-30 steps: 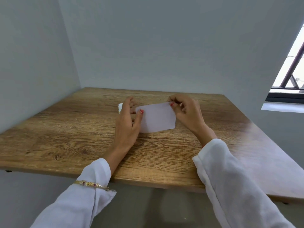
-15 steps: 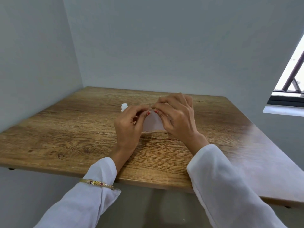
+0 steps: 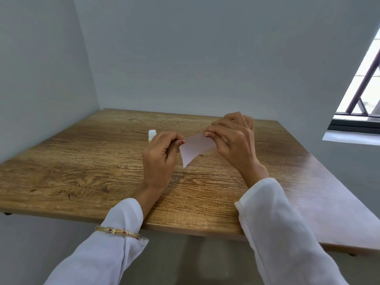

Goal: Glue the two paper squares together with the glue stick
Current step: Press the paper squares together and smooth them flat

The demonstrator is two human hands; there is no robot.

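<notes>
Just right of the frame's centre, the paper [image 3: 195, 148] is lifted clear of the wooden surface [image 3: 82, 171], held between both hands. The left hand [image 3: 159, 155] pinches its left corner with a narrow grip, thumb against fingertip. The right hand [image 3: 232, 142] pinches the upper right edge the same way, fingers curled over the sheet. The paper hangs tilted, its lower corner pointing down toward the surface without touching it. Whether this is one square or two lying flush against each other cannot be told from here; only one pale pink face shows.

The step in hand looks like separating or aligning the squares. To do it well, the pinches should stay light and near the corners, so the sheet neither creases nor bows. If two layers are there, sliding thumb against finger should part them better than pulling. Edges are best matched corner to corner before any pressing.

The glue stick [image 3: 152, 135] stands on the surface just above and left of the left hand, mostly hidden behind it, showing a white cap and a sliver of yellow. No brand, label or writing can be read on it or on the paper. A gold bracelet [image 3: 117, 232] sits over the left sleeve [image 3: 98, 258] at lower left.
</notes>
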